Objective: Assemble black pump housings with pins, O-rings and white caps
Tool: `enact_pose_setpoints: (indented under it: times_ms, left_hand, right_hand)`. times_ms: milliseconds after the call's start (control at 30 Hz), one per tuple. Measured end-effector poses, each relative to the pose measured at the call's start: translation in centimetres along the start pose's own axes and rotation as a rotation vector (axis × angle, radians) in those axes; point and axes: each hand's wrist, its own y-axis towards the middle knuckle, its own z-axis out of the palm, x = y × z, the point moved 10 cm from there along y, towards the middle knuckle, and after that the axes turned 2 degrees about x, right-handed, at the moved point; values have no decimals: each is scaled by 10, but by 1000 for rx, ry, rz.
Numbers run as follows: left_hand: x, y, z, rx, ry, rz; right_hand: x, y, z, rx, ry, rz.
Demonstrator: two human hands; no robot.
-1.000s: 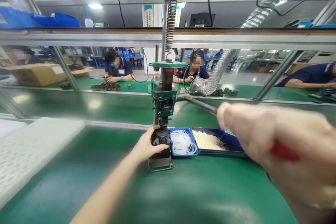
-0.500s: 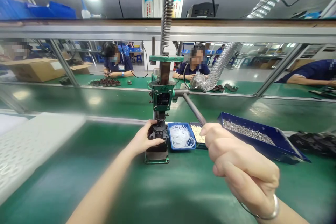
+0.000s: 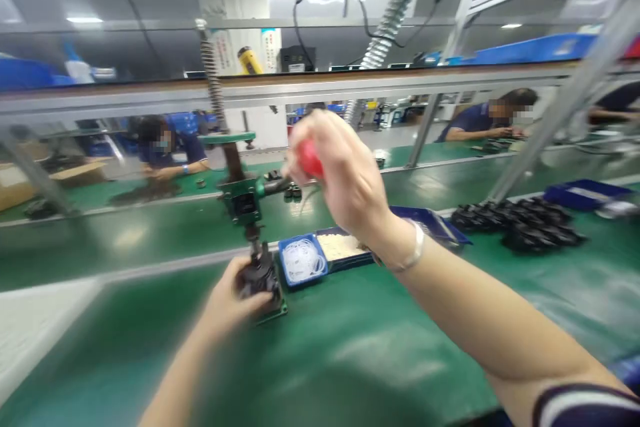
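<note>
Head view: our left hand (image 3: pixel 225 300) reaches in from the lower left to the foot of a green hand press (image 3: pixel 246 205), its thumb on the near side and its other fingers on the far side, clamped on a black part (image 3: pixel 260 275) that sits on the press base, directly under the ram. The picture is blurred there, so we cannot tell whether the ram touches the part. Our right hand (image 3: pixel 345 177) is raised to the right of the press, its fingers curled around a red knob (image 3: pixel 310 159) in line with the press lever (image 3: pixel 277 185); a silver bracelet (image 3: pixel 416 250) circles that wrist. On the green table (image 3: pixel 350 353), just right of the press, we have a blue tray (image 3: pixel 306 280) of thin white rings, and touching or just beside it a tray (image 3: pixel 351 263) of cream-coloured pieces. A dark blue bin (image 3: pixel 456 235) lies farther right, partly hidden behind our right forearm. Near that bin, black parts (image 3: pixel 513 219) are heaped on the table. Past the metal frame, one co-worker (image 3: pixel 175 150) in dark blue sits to the left and another (image 3: pixel 475 123) leans over a table to the right.
</note>
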Motion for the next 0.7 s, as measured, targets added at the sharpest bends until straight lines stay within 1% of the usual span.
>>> enact_pose_setpoints:
  times_ms: [33,67,133,167,200,233,267,333,367,400,500,567,633,700]
  left_hand:
    - [-2,-11,14,31,-52,-10]
    - [-2,-21,32,88,-93,-32]
    - [3,-41,77,238,-137,-88]
    - [7,-48,99,292,-156,-115]
    - [12,-54,118,313,-170,-136]
    - [16,-57,135,324,-176,-145]
    - [21,-57,147,312,-172,-141]
    - [27,-55,159,251,-121,-79]
    - [27,-54,160,211,-79,-22]
    - [26,-53,159,170,-32,45]
    - [19,-52,155,86,105,237]
    - [15,-51,156,73,157,299]
    - [14,-46,161,90,157,299]
    - [18,-39,166,112,131,252]
  right_hand:
    - [-3,18,0,0,-16,4]
    - [-12,35,2,26,-44,30]
    - [-32,60,3,73,-97,73]
    - [-44,66,-1,78,-127,106]
    - [-56,68,-5,89,-158,143]
    - [-68,65,-11,112,-193,190]
    - [-82,56,-18,159,-238,250]
    - [-115,23,-36,325,-395,420]
    - [-135,0,-51,423,-516,532]
    - [-156,-27,-73,515,-677,664]
    - [-201,-98,-145,568,-862,898]
    - [-227,-139,-183,583,-936,1013]
    - [-251,-173,-210,594,-985,1101]
    - [-271,-196,-226,596,-1015,1156]
